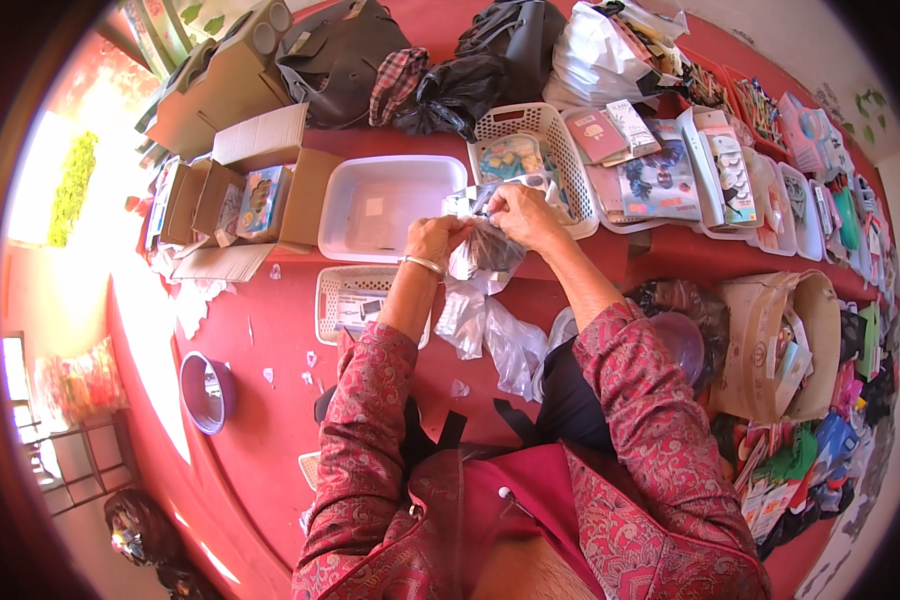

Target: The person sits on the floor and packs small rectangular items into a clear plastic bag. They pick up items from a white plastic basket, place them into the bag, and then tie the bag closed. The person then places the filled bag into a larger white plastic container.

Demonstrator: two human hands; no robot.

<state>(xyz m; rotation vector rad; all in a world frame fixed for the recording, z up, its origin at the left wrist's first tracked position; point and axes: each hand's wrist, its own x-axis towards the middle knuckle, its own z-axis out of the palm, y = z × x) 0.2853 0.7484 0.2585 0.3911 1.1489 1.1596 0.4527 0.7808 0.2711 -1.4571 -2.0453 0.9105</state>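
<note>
A transparent plastic bag (487, 251) with dark contents hangs between my two hands. My left hand (436, 241), with a bangle at the wrist, pinches its upper left edge. On the other side, my right hand (525, 215) grips the top of the bag with bent fingers. What exactly lies inside the bag I cannot tell. Just beyond my hands are a white plastic basin (349, 206) and a perforated white basket (581, 176) holding packaged goods. Below the held bag, crumpled transparent plastic bags (514, 345) lie on the red surface.
An open cardboard box (311, 195) with packages stands left of the basin. Another perforated basket (328, 304) holds a boxed item near my left forearm. A purple bowl (225, 394) is farther left. Trays of goods (660, 176) and a cardboard carton (746, 345) stand right. Black backpacks (345, 64) line the back.
</note>
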